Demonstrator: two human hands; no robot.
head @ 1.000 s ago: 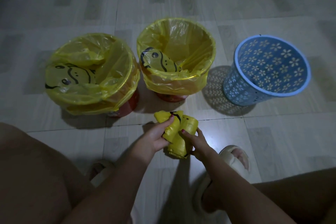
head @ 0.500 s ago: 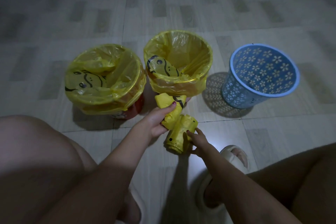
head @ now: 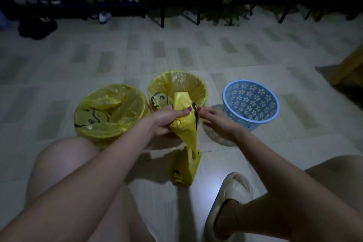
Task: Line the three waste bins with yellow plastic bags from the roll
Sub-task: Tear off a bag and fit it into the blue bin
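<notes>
At six o'clock the roll of yellow bags [head: 186, 169] hangs just above the floor tiles [head: 255, 61] beside a slipper [head: 228, 202], tethered to the folded bag [head: 184, 118] above. The left hand [head: 167, 120] grips that bag; the right hand [head: 218, 118] pinches its edge, probably to tear it free. At eleven and twelve o'clock, two lined bins [head: 110, 112] [head: 177, 86]; at one, the bare blue basket [head: 251, 102].
</notes>
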